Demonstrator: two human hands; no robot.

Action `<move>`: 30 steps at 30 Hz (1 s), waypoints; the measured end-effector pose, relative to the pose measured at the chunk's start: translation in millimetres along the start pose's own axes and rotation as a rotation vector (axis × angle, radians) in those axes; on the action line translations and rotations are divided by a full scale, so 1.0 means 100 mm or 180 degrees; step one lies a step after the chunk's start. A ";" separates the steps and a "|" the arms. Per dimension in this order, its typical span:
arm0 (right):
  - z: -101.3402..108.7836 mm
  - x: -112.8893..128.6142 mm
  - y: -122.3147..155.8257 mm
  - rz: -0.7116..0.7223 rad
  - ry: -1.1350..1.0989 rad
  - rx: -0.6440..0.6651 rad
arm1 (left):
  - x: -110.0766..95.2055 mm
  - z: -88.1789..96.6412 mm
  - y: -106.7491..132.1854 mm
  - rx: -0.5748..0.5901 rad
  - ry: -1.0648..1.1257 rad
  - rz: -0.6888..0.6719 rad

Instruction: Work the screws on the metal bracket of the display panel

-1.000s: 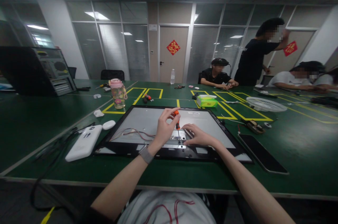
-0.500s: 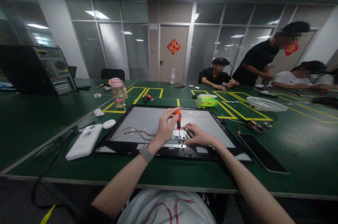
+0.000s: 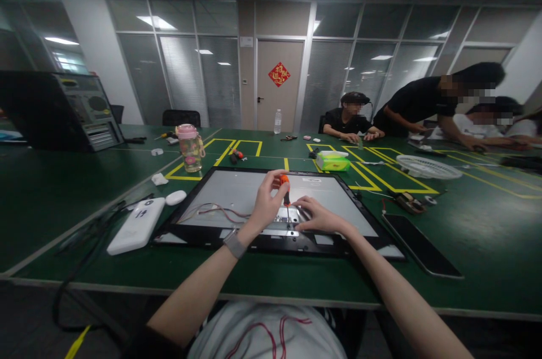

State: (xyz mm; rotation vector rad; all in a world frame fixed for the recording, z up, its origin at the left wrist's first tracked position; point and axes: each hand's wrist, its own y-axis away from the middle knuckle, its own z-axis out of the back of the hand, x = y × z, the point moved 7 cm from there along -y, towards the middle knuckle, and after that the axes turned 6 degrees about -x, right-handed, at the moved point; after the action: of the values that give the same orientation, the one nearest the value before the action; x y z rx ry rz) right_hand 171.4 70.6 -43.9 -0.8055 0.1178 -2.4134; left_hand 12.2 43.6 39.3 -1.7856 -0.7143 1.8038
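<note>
An orange-and-black screwdriver (image 3: 285,192) is held nearly upright over the middle of the near part of a flat display panel (image 3: 241,187), its handle pinched between the thumb and closed fingers of the left hand (image 3: 269,199). The shaft is pointed down at a silver metal bracket (image 3: 279,233), though whether the tip is seated in a screw cannot be made out. The right hand (image 3: 315,217) is placed just beside the shaft, its fingers curved and partly spread; whether anything small is gripped by them cannot be told. Thin wires (image 3: 226,214) are strung across the panel to the left of the bracket. The panel is laid flat on the green tabletop (image 3: 237,277), flanked by a white power bank (image 3: 138,226) on the left and a dark phone (image 3: 423,246) on the right. Beyond it, a pink-lidded bottle (image 3: 190,151) and a green tissue pack (image 3: 333,162) are seen.
</note>
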 end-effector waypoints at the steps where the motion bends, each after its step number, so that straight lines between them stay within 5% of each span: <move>1: 0.00 0.00 0.00 -0.0009 -0.0002 0.0005 | -0.02 -0.01 0.00 0.0082 0.0025 -0.0007; 18: 0.01 0.02 0.00 0.0028 0.0043 -0.0024 | -0.05 0.04 -0.04 -0.0094 -0.0017 -0.0034; 30: -0.01 0.00 0.00 0.0044 0.0072 -0.0010 | 0.06 -0.05 -0.04 0.0313 0.0648 0.0280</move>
State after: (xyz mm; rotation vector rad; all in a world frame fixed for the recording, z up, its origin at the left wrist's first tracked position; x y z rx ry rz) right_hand 170.9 70.9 -44.8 -0.7764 0.1356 -2.4102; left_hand 16.7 50.9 37.8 -1.9261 -0.4664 1.6504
